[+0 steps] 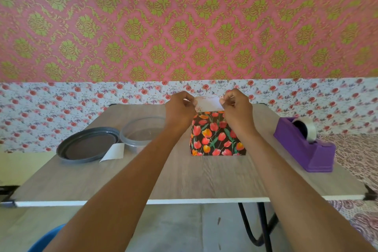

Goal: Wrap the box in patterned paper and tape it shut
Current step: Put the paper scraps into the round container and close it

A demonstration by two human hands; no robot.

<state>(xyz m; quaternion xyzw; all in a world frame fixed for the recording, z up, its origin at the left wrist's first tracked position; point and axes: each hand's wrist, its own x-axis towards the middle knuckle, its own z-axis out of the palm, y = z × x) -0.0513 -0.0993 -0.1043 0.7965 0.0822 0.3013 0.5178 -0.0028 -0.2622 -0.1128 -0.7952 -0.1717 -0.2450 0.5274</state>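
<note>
Both hands (left (180,108), right (238,108)) pinch a card (208,104) above the box (216,137).

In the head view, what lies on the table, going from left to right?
Dark grey lid, white paper slip, clear plastic container, wrapped box, purple tape dispenser. The left hand and right hand pinch a card above the box.
</note>
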